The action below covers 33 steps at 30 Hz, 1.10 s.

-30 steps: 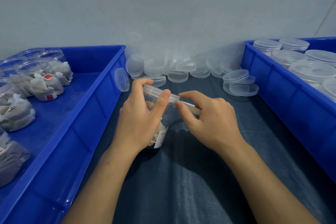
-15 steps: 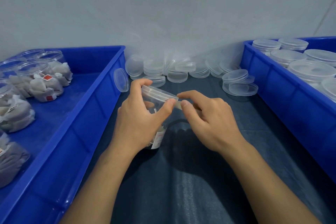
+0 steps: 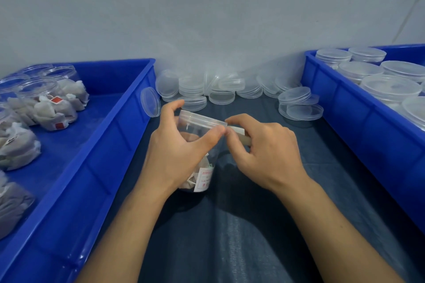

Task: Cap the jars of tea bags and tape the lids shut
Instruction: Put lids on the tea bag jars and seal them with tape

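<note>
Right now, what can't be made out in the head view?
- Tape: only a pale strip shows by the right hand; the roll and its end are hidden by the fingers.
- Jar: the left hand covers its near side; lid seam unclear.
- Label: print too small.
- Left bin: cut by the frame edge.

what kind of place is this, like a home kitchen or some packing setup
Most likely a small packing station, not a kitchen: a left blue bin of uncapped tea bag jars, a right blue bin of capped ones, and loose clear lids piled against the wall.
</note>
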### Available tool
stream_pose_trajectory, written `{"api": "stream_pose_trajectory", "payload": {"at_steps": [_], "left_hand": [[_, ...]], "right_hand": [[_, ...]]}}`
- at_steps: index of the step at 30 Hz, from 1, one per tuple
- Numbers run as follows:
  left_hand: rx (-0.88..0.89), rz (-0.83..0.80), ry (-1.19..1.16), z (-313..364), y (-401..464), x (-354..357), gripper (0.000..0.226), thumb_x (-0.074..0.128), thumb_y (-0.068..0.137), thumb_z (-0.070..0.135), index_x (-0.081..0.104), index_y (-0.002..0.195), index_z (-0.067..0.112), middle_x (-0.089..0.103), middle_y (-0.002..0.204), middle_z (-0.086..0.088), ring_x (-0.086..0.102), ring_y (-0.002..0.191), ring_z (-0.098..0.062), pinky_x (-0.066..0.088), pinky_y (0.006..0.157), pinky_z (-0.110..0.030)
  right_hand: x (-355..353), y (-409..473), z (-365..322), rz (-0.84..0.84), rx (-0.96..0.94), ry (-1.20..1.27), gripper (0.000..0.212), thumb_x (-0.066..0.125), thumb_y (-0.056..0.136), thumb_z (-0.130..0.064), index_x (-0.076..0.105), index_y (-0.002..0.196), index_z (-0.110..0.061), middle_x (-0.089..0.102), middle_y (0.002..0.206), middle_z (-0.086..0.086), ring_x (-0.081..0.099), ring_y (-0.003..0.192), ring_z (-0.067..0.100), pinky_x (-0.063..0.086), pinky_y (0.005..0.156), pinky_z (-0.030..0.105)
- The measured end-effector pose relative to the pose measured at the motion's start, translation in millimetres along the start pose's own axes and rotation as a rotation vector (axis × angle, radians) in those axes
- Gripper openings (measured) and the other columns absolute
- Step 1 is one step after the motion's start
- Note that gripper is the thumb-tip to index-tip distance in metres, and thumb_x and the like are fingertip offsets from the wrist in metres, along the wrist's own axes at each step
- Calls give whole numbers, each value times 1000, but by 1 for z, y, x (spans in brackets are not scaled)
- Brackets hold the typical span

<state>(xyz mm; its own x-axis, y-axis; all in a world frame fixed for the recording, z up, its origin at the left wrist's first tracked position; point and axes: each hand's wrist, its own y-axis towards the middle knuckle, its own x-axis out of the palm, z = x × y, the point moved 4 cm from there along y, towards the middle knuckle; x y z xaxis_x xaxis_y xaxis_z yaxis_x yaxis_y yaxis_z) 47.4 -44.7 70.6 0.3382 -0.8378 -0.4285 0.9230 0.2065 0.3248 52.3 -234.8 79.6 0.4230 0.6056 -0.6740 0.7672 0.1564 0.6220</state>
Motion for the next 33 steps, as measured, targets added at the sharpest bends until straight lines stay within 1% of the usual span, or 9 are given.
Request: {"api": "stream_pose_trajectory", "payload": {"at_steps": [3, 5, 7, 10, 14, 17, 23, 29, 33], "left_hand": [[-4, 29, 64, 2, -2, -1, 100, 74, 53, 91, 49, 137, 44, 66, 115, 25, 63, 100, 17, 48, 76, -15], [-8, 44, 72, 3, -2, -1, 96, 72, 57, 89, 54, 138, 40, 67, 114, 26, 63, 102, 15, 47, 77, -13], [7, 57, 131, 5, -3, -3, 97, 67, 61, 89, 55, 143, 37, 68, 117, 23, 63, 108, 8, 50, 86, -17], [31, 64, 230, 10, -6, -3, 101, 57, 70, 88, 42, 155, 36, 68, 126, 16, 62, 117, -4, 53, 102, -35], [70, 46, 266, 16, -10, 2, 89, 52, 78, 80, 31, 155, 40, 66, 129, 14, 64, 117, -9, 49, 107, -51], [60, 42, 258, 15, -11, 3, 92, 60, 73, 87, 33, 149, 44, 64, 131, 14, 63, 115, -10, 51, 103, -49], [65, 72, 266, 15, -9, 3, 77, 69, 75, 83, 40, 135, 45, 67, 114, 12, 64, 107, -12, 54, 96, -46], [75, 92, 268, 17, -8, -1, 68, 66, 69, 84, 44, 122, 48, 69, 96, 19, 65, 94, 0, 56, 90, -45], [67, 57, 209, 13, -6, -3, 69, 69, 67, 87, 45, 120, 50, 70, 98, 20, 68, 90, 2, 60, 84, -41]], "right_hand": [[2, 1, 0, -23, 14, -3, 30, 43, 94, -55, 55, 97, -28, 55, 55, -9, 58, 56, 26, 42, 56, 36], [2, 2, 0, -43, 28, -2, 34, 43, 96, -55, 45, 85, -23, 50, 54, -8, 53, 54, 27, 37, 54, 37], [0, 2, 0, -63, 37, 5, 40, 43, 97, -53, 41, 74, -20, 45, 53, -5, 48, 55, 26, 31, 53, 37], [-2, 2, -2, -102, 54, 56, 44, 44, 94, -46, 34, 64, -16, 39, 51, -2, 42, 54, 23, 28, 52, 36], [0, 3, -4, -173, 62, 30, 42, 43, 94, -45, 41, 67, -14, 44, 53, 0, 47, 57, 26, 36, 54, 37], [1, 2, -4, -210, 75, -11, 42, 37, 95, -49, 44, 69, -17, 50, 56, -3, 50, 61, 28, 34, 57, 39], [4, 2, -3, -280, 152, -20, 45, 34, 103, -51, 53, 77, -20, 59, 68, -6, 55, 72, 30, 37, 64, 41], [-4, 4, -5, -229, 127, 10, 49, 43, 100, -51, 45, 66, -15, 50, 54, -3, 52, 63, 25, 40, 60, 38], [-5, 4, -8, -212, 101, 8, 48, 45, 99, -49, 41, 65, -15, 44, 52, -1, 49, 60, 26, 44, 60, 39]]}}
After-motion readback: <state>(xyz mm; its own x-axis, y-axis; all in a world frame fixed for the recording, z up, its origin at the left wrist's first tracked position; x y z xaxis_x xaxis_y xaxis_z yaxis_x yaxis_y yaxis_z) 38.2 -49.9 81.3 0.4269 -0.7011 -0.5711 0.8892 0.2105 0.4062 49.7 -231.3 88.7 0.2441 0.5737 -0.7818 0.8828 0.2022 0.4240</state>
